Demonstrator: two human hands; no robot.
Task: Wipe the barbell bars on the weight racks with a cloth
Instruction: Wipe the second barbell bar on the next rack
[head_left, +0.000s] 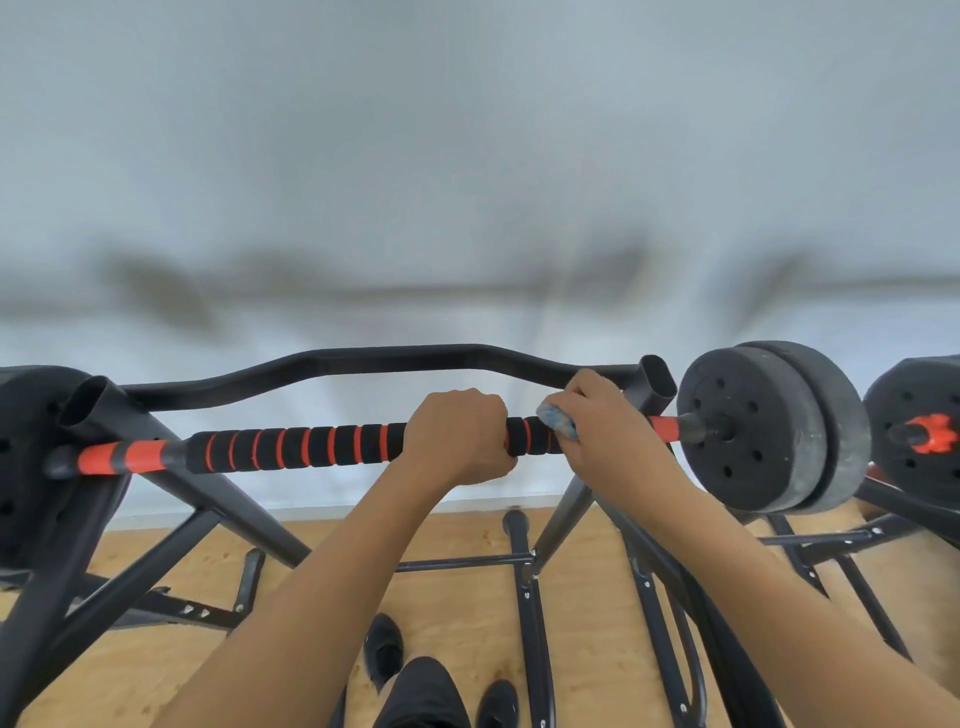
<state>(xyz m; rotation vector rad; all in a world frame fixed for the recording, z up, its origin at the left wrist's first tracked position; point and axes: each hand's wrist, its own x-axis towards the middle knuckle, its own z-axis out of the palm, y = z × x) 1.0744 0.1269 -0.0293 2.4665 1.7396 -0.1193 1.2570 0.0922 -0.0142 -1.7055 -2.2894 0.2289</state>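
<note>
Barbell bar (291, 447), 1 pc: lies horiz. across the black rack (218, 499); foam grip in black w/ orange rings, orange sections toward both ends. Left hand (457, 436): fingers curled over the grip right of mid-bar, clamped on it from above. Right hand (608, 431): just beside the left one, toward the bar's right end, fingers wrapped over the bar w/ the cloth (558, 423) held against it. Said cloth is blue-grey and bunched, sits between palm and foam grip, and only a small part shows at the thumb side. Weight plates (753, 431), 2 pcs, black, on the bar's right end, outboard of the rack upright. We log 1 more dark plate (26, 467) at the left end, cut by the frame edge. Curved black bar (395, 356) sits behind, higher up, between the uprights. Second barbell (932, 432) w/ orange collar is at far right. Wooden floor (457, 587) lies below, pale wall (467, 156) behind; dark shoes (383, 649) at bottom centre.
</note>
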